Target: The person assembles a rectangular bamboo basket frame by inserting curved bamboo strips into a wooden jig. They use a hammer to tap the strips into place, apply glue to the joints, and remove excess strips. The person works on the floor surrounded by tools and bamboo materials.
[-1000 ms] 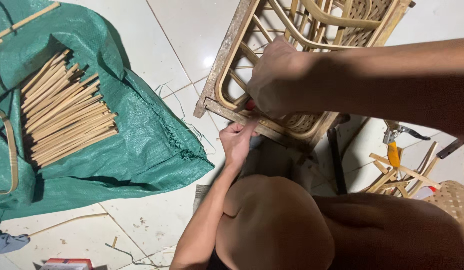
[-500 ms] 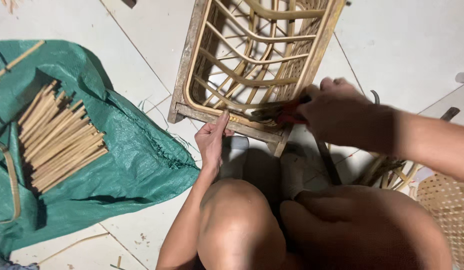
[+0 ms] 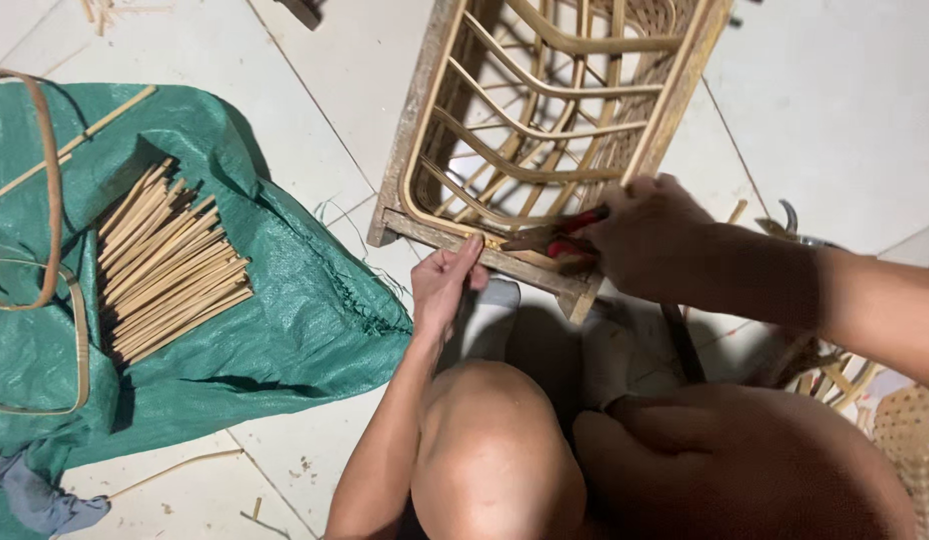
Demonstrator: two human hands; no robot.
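Note:
A rattan frame (image 3: pixel 545 110) with curved slats lies tilted on the tiled floor in front of my knees. My left hand (image 3: pixel 447 285) grips its near wooden rail from below, thumb on the rail. My right hand (image 3: pixel 650 240) holds red-handled pliers (image 3: pixel 555 236), whose jaws sit against the same rail, a little right of my left hand.
A green woven sheet (image 3: pixel 295 320) spreads on the left, carrying a bundle of cut rattan sticks (image 3: pixel 170 265) and bent cane strips (image 3: pixel 55 200). More sticks and tools (image 3: pixel 815 365) lie at the right by a woven basket (image 3: pixel 910 435). My bare knees (image 3: pixel 495 450) fill the bottom.
My right hand has swung from above the frame to its right side, now with pliers on the rail. My left hand shifted along the rail; the view moved.

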